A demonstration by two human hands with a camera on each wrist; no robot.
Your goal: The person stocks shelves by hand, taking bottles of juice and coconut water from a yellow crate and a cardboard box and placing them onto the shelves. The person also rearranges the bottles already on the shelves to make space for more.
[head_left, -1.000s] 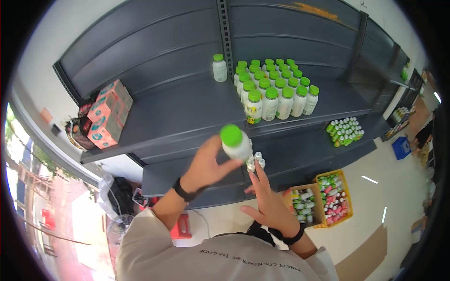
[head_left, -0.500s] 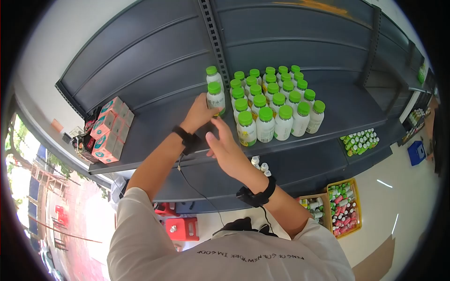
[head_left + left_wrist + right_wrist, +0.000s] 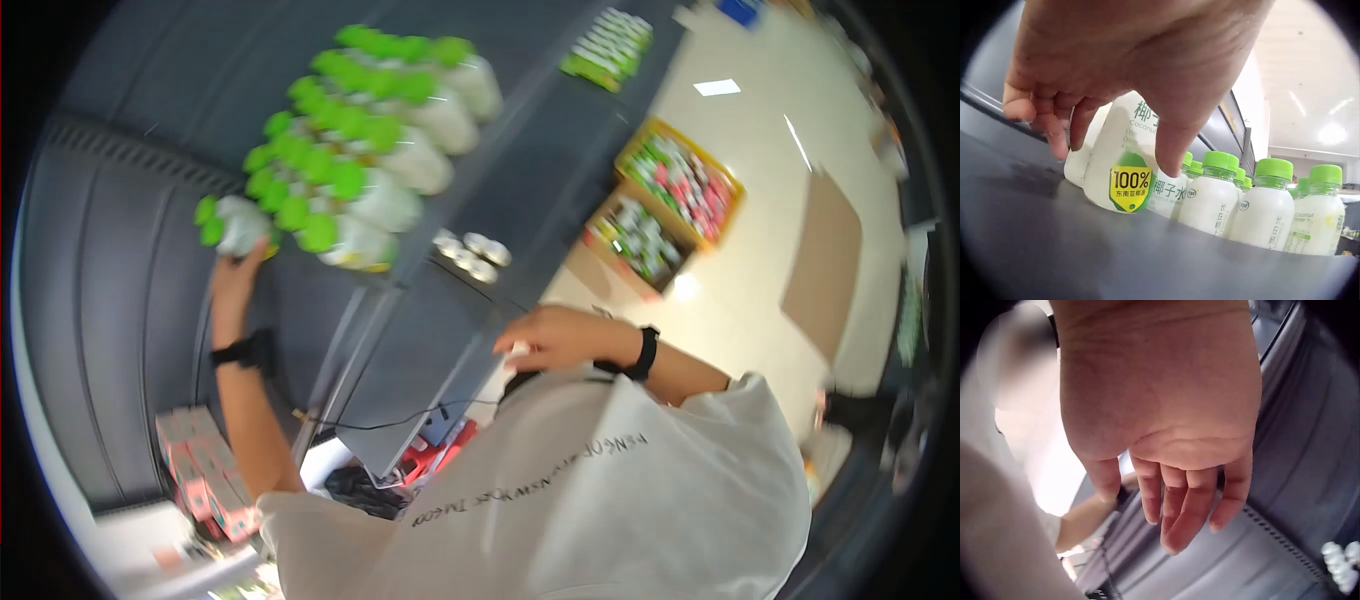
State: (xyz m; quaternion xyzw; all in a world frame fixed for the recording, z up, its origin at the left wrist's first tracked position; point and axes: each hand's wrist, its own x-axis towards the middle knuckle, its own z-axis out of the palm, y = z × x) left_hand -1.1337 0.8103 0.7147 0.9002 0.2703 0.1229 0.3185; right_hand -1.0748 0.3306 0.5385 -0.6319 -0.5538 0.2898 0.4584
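Note:
In the left wrist view, a white coconut water bottle [image 3: 1130, 169] with a yellow 100% label stands on the dark shelf; its cap is hidden above by my left hand [image 3: 1141, 56]. The thumb lies along one side of it, the loose fingers on the other, with a gap showing beside the index finger. A second white bottle [image 3: 1077, 164] stands just behind. The head view shows my left hand [image 3: 232, 290] close at the near side of this green-capped bottle [image 3: 241, 225]. My right hand [image 3: 560, 338] hangs in front of the shirt, fingers relaxed and holding nothing.
Rows of green-capped bottles [image 3: 370, 130] stand beside the left hand. Small white-capped bottles [image 3: 480, 258] sit on the lower shelf. Pink boxes [image 3: 200, 470] are at the left end. A yellow crate [image 3: 738, 205] and a cardboard box [image 3: 635, 285] stand on the floor.
The left hand carried a bottle to the back of the shelf, in front of another, and its grip has loosened. The right hand has drawn back toward the body. The head view has turned right.

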